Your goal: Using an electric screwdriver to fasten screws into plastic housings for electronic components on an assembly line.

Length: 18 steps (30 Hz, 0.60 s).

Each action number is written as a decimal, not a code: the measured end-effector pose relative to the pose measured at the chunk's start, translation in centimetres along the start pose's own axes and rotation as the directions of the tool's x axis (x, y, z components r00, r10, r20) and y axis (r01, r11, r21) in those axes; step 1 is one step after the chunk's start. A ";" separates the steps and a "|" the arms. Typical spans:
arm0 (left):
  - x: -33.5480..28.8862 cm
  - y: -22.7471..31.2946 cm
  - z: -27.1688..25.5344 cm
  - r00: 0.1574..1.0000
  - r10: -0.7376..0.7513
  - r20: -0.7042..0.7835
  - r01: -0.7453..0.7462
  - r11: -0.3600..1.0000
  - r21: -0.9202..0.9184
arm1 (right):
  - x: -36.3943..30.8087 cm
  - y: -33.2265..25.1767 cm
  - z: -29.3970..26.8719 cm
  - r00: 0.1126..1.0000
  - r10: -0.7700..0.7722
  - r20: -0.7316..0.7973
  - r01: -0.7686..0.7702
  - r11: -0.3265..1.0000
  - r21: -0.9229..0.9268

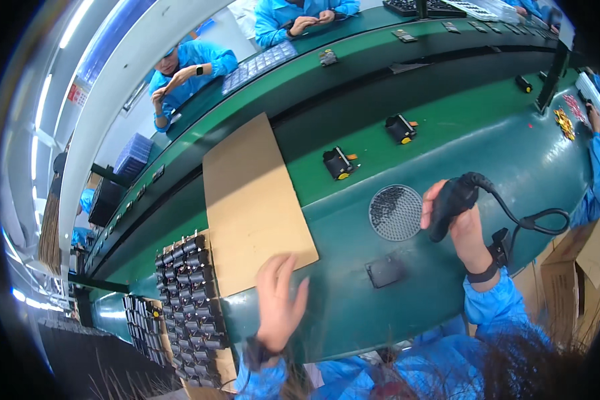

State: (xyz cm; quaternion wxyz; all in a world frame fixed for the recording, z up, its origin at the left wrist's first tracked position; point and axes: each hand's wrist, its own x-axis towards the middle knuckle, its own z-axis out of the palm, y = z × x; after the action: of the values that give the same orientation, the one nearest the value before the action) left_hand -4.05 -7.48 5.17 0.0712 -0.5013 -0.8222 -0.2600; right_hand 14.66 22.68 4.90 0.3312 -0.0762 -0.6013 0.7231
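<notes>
My right hand (470, 233) is wrapped round a black corded electric screwdriver (452, 207), its cable looping away to the right; the tip is hidden. Just left of it lies a round perforated tray (407, 232) with many tiny dark pieces, probably screws. A flat black rectangular part (385, 272) rests on the green tabletop nearer to me. Over the near corner of a brown cardboard sheet (257, 207), my left hand (279, 303) is open with nothing in it, fingers apart and slightly blurred.
Black block-shaped units with yellow round ends (340, 164) sit on the green conveyor belt. Rows of similar black units (190, 300) stand on cardboard at left. Co-workers in blue sit across the line. A cardboard box (573, 273) stands at right, below a dark metal post (555, 77).
</notes>
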 end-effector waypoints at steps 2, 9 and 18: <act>5.1 0.2 3.1 0.996 0.088 0.005 -0.087 0.995 -0.045 | 0.2 0.5 -0.4 0.999 -0.046 0.014 0.045 0.999 0.020; 19.5 -3.2 11.1 0.929 0.345 0.136 -0.367 0.907 0.208 | 1.2 0.8 -1.0 0.994 -0.105 -0.014 0.106 0.993 0.055; 21.2 -5.7 9.1 0.928 0.256 0.270 -0.285 0.956 0.074 | 0.9 0.8 -1.1 0.992 -0.106 -0.063 0.110 0.991 0.076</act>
State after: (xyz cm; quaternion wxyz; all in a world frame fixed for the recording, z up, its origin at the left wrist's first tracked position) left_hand -17.98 11.68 3.41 0.0267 -0.6346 -0.7607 -0.1340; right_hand 14.23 24.03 4.09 0.3901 -0.0515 -0.5655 0.7248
